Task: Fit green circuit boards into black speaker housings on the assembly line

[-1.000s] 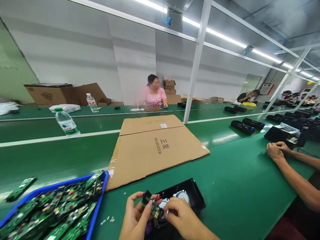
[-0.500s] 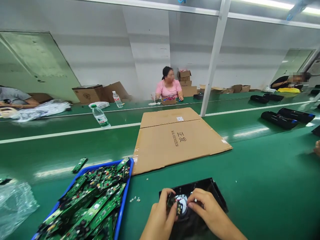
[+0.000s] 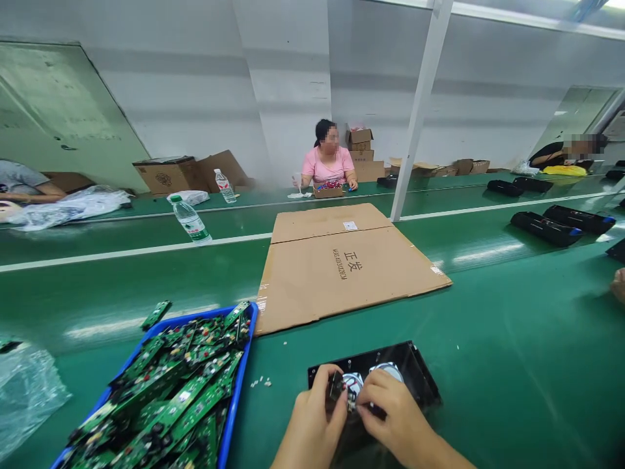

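My left hand is closed on a small circuit board, held between thumb and fingers over a black speaker housing. Close beside it, my right hand has thumb and forefinger pinched at the board's edge; whatever lies between those fingertips is too small to make out. Behind the hands, two round silver speakers show inside the housing, partly covered by my fingers. The housing's near part is hidden under my hands and in shadow.
Left of the housing stands a blue tray heaped with green circuit boards, with tiny white connectors beside it. A flat cardboard sheet lies ahead. Further off are a water bottle, black housings and a seated person.
My right hand has moved slightly left and down, closer to the board in my left hand. More of the right-hand speaker shows. The camera view has shifted a little.
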{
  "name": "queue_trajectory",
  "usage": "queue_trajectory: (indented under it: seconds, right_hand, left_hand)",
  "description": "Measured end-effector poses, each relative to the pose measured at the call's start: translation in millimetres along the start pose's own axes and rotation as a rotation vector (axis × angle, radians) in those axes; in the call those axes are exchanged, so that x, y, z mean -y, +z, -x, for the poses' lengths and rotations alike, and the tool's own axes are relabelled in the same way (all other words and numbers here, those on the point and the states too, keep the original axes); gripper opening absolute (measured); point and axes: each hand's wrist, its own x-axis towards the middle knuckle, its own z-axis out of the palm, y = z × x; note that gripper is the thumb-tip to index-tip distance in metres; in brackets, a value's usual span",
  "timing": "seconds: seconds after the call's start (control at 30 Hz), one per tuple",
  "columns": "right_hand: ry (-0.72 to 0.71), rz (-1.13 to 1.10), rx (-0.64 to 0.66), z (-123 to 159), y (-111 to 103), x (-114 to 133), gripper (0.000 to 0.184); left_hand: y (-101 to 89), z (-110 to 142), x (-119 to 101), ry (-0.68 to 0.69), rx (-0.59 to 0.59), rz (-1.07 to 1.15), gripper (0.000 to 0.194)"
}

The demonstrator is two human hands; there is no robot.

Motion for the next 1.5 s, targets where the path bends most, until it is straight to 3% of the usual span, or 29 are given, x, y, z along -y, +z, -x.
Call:
queue_trajectory:
  seconds: [0.17,0.4,0.53,0.77,1.0,1.17,1.23,1.33,1.5]
  right_hand:
    - [-0.118,0.130,-0.061,-0.3,1.9,1.3,0.020]
    - [-0.311,0.343,-0.059,-2.3,0.3,2.7,0.033]
    - [-0.382,0.425,-0.085,-3.1,0.1,4.1,0.036]
    - [-0.414,0.415,-0.107,-5.0,1.5,7.0,0.037]
    - [-0.283,0.298,-0.093,-2.3,-1.8,6.4,0.031]
    - [-0.015,0.058,-0.104,3.3,-2.9,-2.4,0.009]
    - [0.049,0.029,-0.037,4.2,-4.2,-4.3,0.016]
    - [0.023,0.060,0.046,1.9,-8.7,-2.1,0.021]
    - [-0.112,0.128,-0.023,-4.3,-14.3,7.6,0.015]
  left_hand:
    - [0.3,0.2,2.0,0.003,0.028,-0.007,0.023]
    - [0.4,0.8,8.1,0.046,0.017,-0.197,0.025]
    - [-5.0,-1.7,8.6,0.065,0.104,-0.265,0.028]
    - [-5.2,-2.2,6.5,0.020,0.112,-0.152,0.026]
    - [-0.8,3.2,9.0,0.200,0.060,-0.153,0.020]
    - [-0.3,4.5,6.6,0.219,0.082,-0.033,0.023]
    - [0.7,4.8,6.9,0.228,0.079,0.000,0.024]
    - [3.2,4.8,9.9,0.246,0.081,0.004,0.026]
    - [7.0,4.5,14.8,0.189,0.058,-0.008,0.028]
